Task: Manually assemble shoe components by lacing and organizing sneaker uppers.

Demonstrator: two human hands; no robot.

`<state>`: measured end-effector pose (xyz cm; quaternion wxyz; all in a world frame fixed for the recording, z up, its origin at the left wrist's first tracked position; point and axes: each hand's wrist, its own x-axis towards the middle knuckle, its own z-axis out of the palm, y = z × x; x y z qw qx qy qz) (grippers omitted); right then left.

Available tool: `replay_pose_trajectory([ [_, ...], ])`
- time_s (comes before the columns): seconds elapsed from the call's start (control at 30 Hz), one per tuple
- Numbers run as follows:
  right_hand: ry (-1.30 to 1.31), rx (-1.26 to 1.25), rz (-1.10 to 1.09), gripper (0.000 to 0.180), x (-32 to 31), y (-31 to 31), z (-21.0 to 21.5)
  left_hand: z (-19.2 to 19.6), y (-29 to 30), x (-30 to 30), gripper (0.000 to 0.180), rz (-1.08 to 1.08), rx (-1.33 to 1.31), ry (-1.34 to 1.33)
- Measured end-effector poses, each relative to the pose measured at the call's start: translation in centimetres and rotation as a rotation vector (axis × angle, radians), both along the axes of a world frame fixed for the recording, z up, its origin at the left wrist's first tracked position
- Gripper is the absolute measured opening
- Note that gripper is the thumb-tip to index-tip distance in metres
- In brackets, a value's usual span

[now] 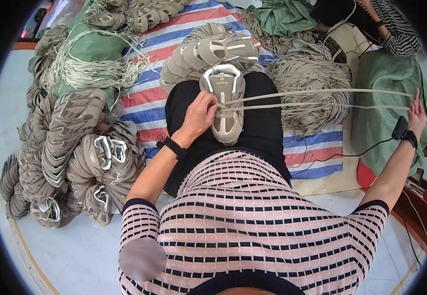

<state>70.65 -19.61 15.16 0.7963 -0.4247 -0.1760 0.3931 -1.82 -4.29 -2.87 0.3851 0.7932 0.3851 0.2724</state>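
on the lap, across dark trousers, i find the shoe upper (pixel 225 101) lying sole-side down, its long axis running away from the body, the open collar at the far end and the toe toward the striped top. my left hand (pixel 199 117) is closed narrow on the upper's left flank at the eyelets, fingertips hidden where they meet the lace. two strands of flat beige lace (pixel 317 98) run from the eyelets out to the right, taut and nearly level. my right hand (pixel 416 114) is stretched far right, close to the picture's rim; it grips the lace ends, though the fisheye bend makes the finger hold hard to read. just beyond the shoe sits a stack of like uppers (pixel 208 51); a loose lace heap (pixel 309 81) lies under the strands. a large pile of uppers (pixel 71 147) fills the left floor. pale bare floor shows at lower left. another person's sleeve (pixel 400 32) is cut off at top right.
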Motion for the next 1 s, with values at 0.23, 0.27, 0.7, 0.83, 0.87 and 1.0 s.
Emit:
replay_pose_trajectory([
  [0.23, 0.044, -0.105, -0.081, 0.021, -5.0, 4.2, -1.9, 0.9, 2.0, 0.1, 0.009, -0.253, 0.237, 0.212],
  [0.27, 0.044, -0.103, -0.076, 0.021, -4.9, 4.5, -1.9, 1.0, 2.6, 0.1, 0.008, -0.34, 0.204, 0.292],
  [0.7, -0.396, -0.243, -0.23, 0.037, -2.6, 2.5, 2.8, 1.2, 4.1, 0.2, 0.007, -0.299, -0.219, 0.091],
  [0.83, -0.334, -0.344, -0.169, 0.04, -7.0, 5.4, -3.3, 2.4, 3.3, 2.2, 0.011, -0.313, -0.014, 0.236],
  [0.87, -0.371, -0.39, 0.101, 0.038, -10.0, 6.4, -5.7, 2.0, 3.1, 2.4, 0.012, -0.309, 0.168, 0.207],
  [1.0, -0.558, -0.808, 0.477, 0.023, -31.1, 11.0, -12.9, 0.9, 2.6, 2.7, 0.016, -0.291, 0.463, 0.229],
])
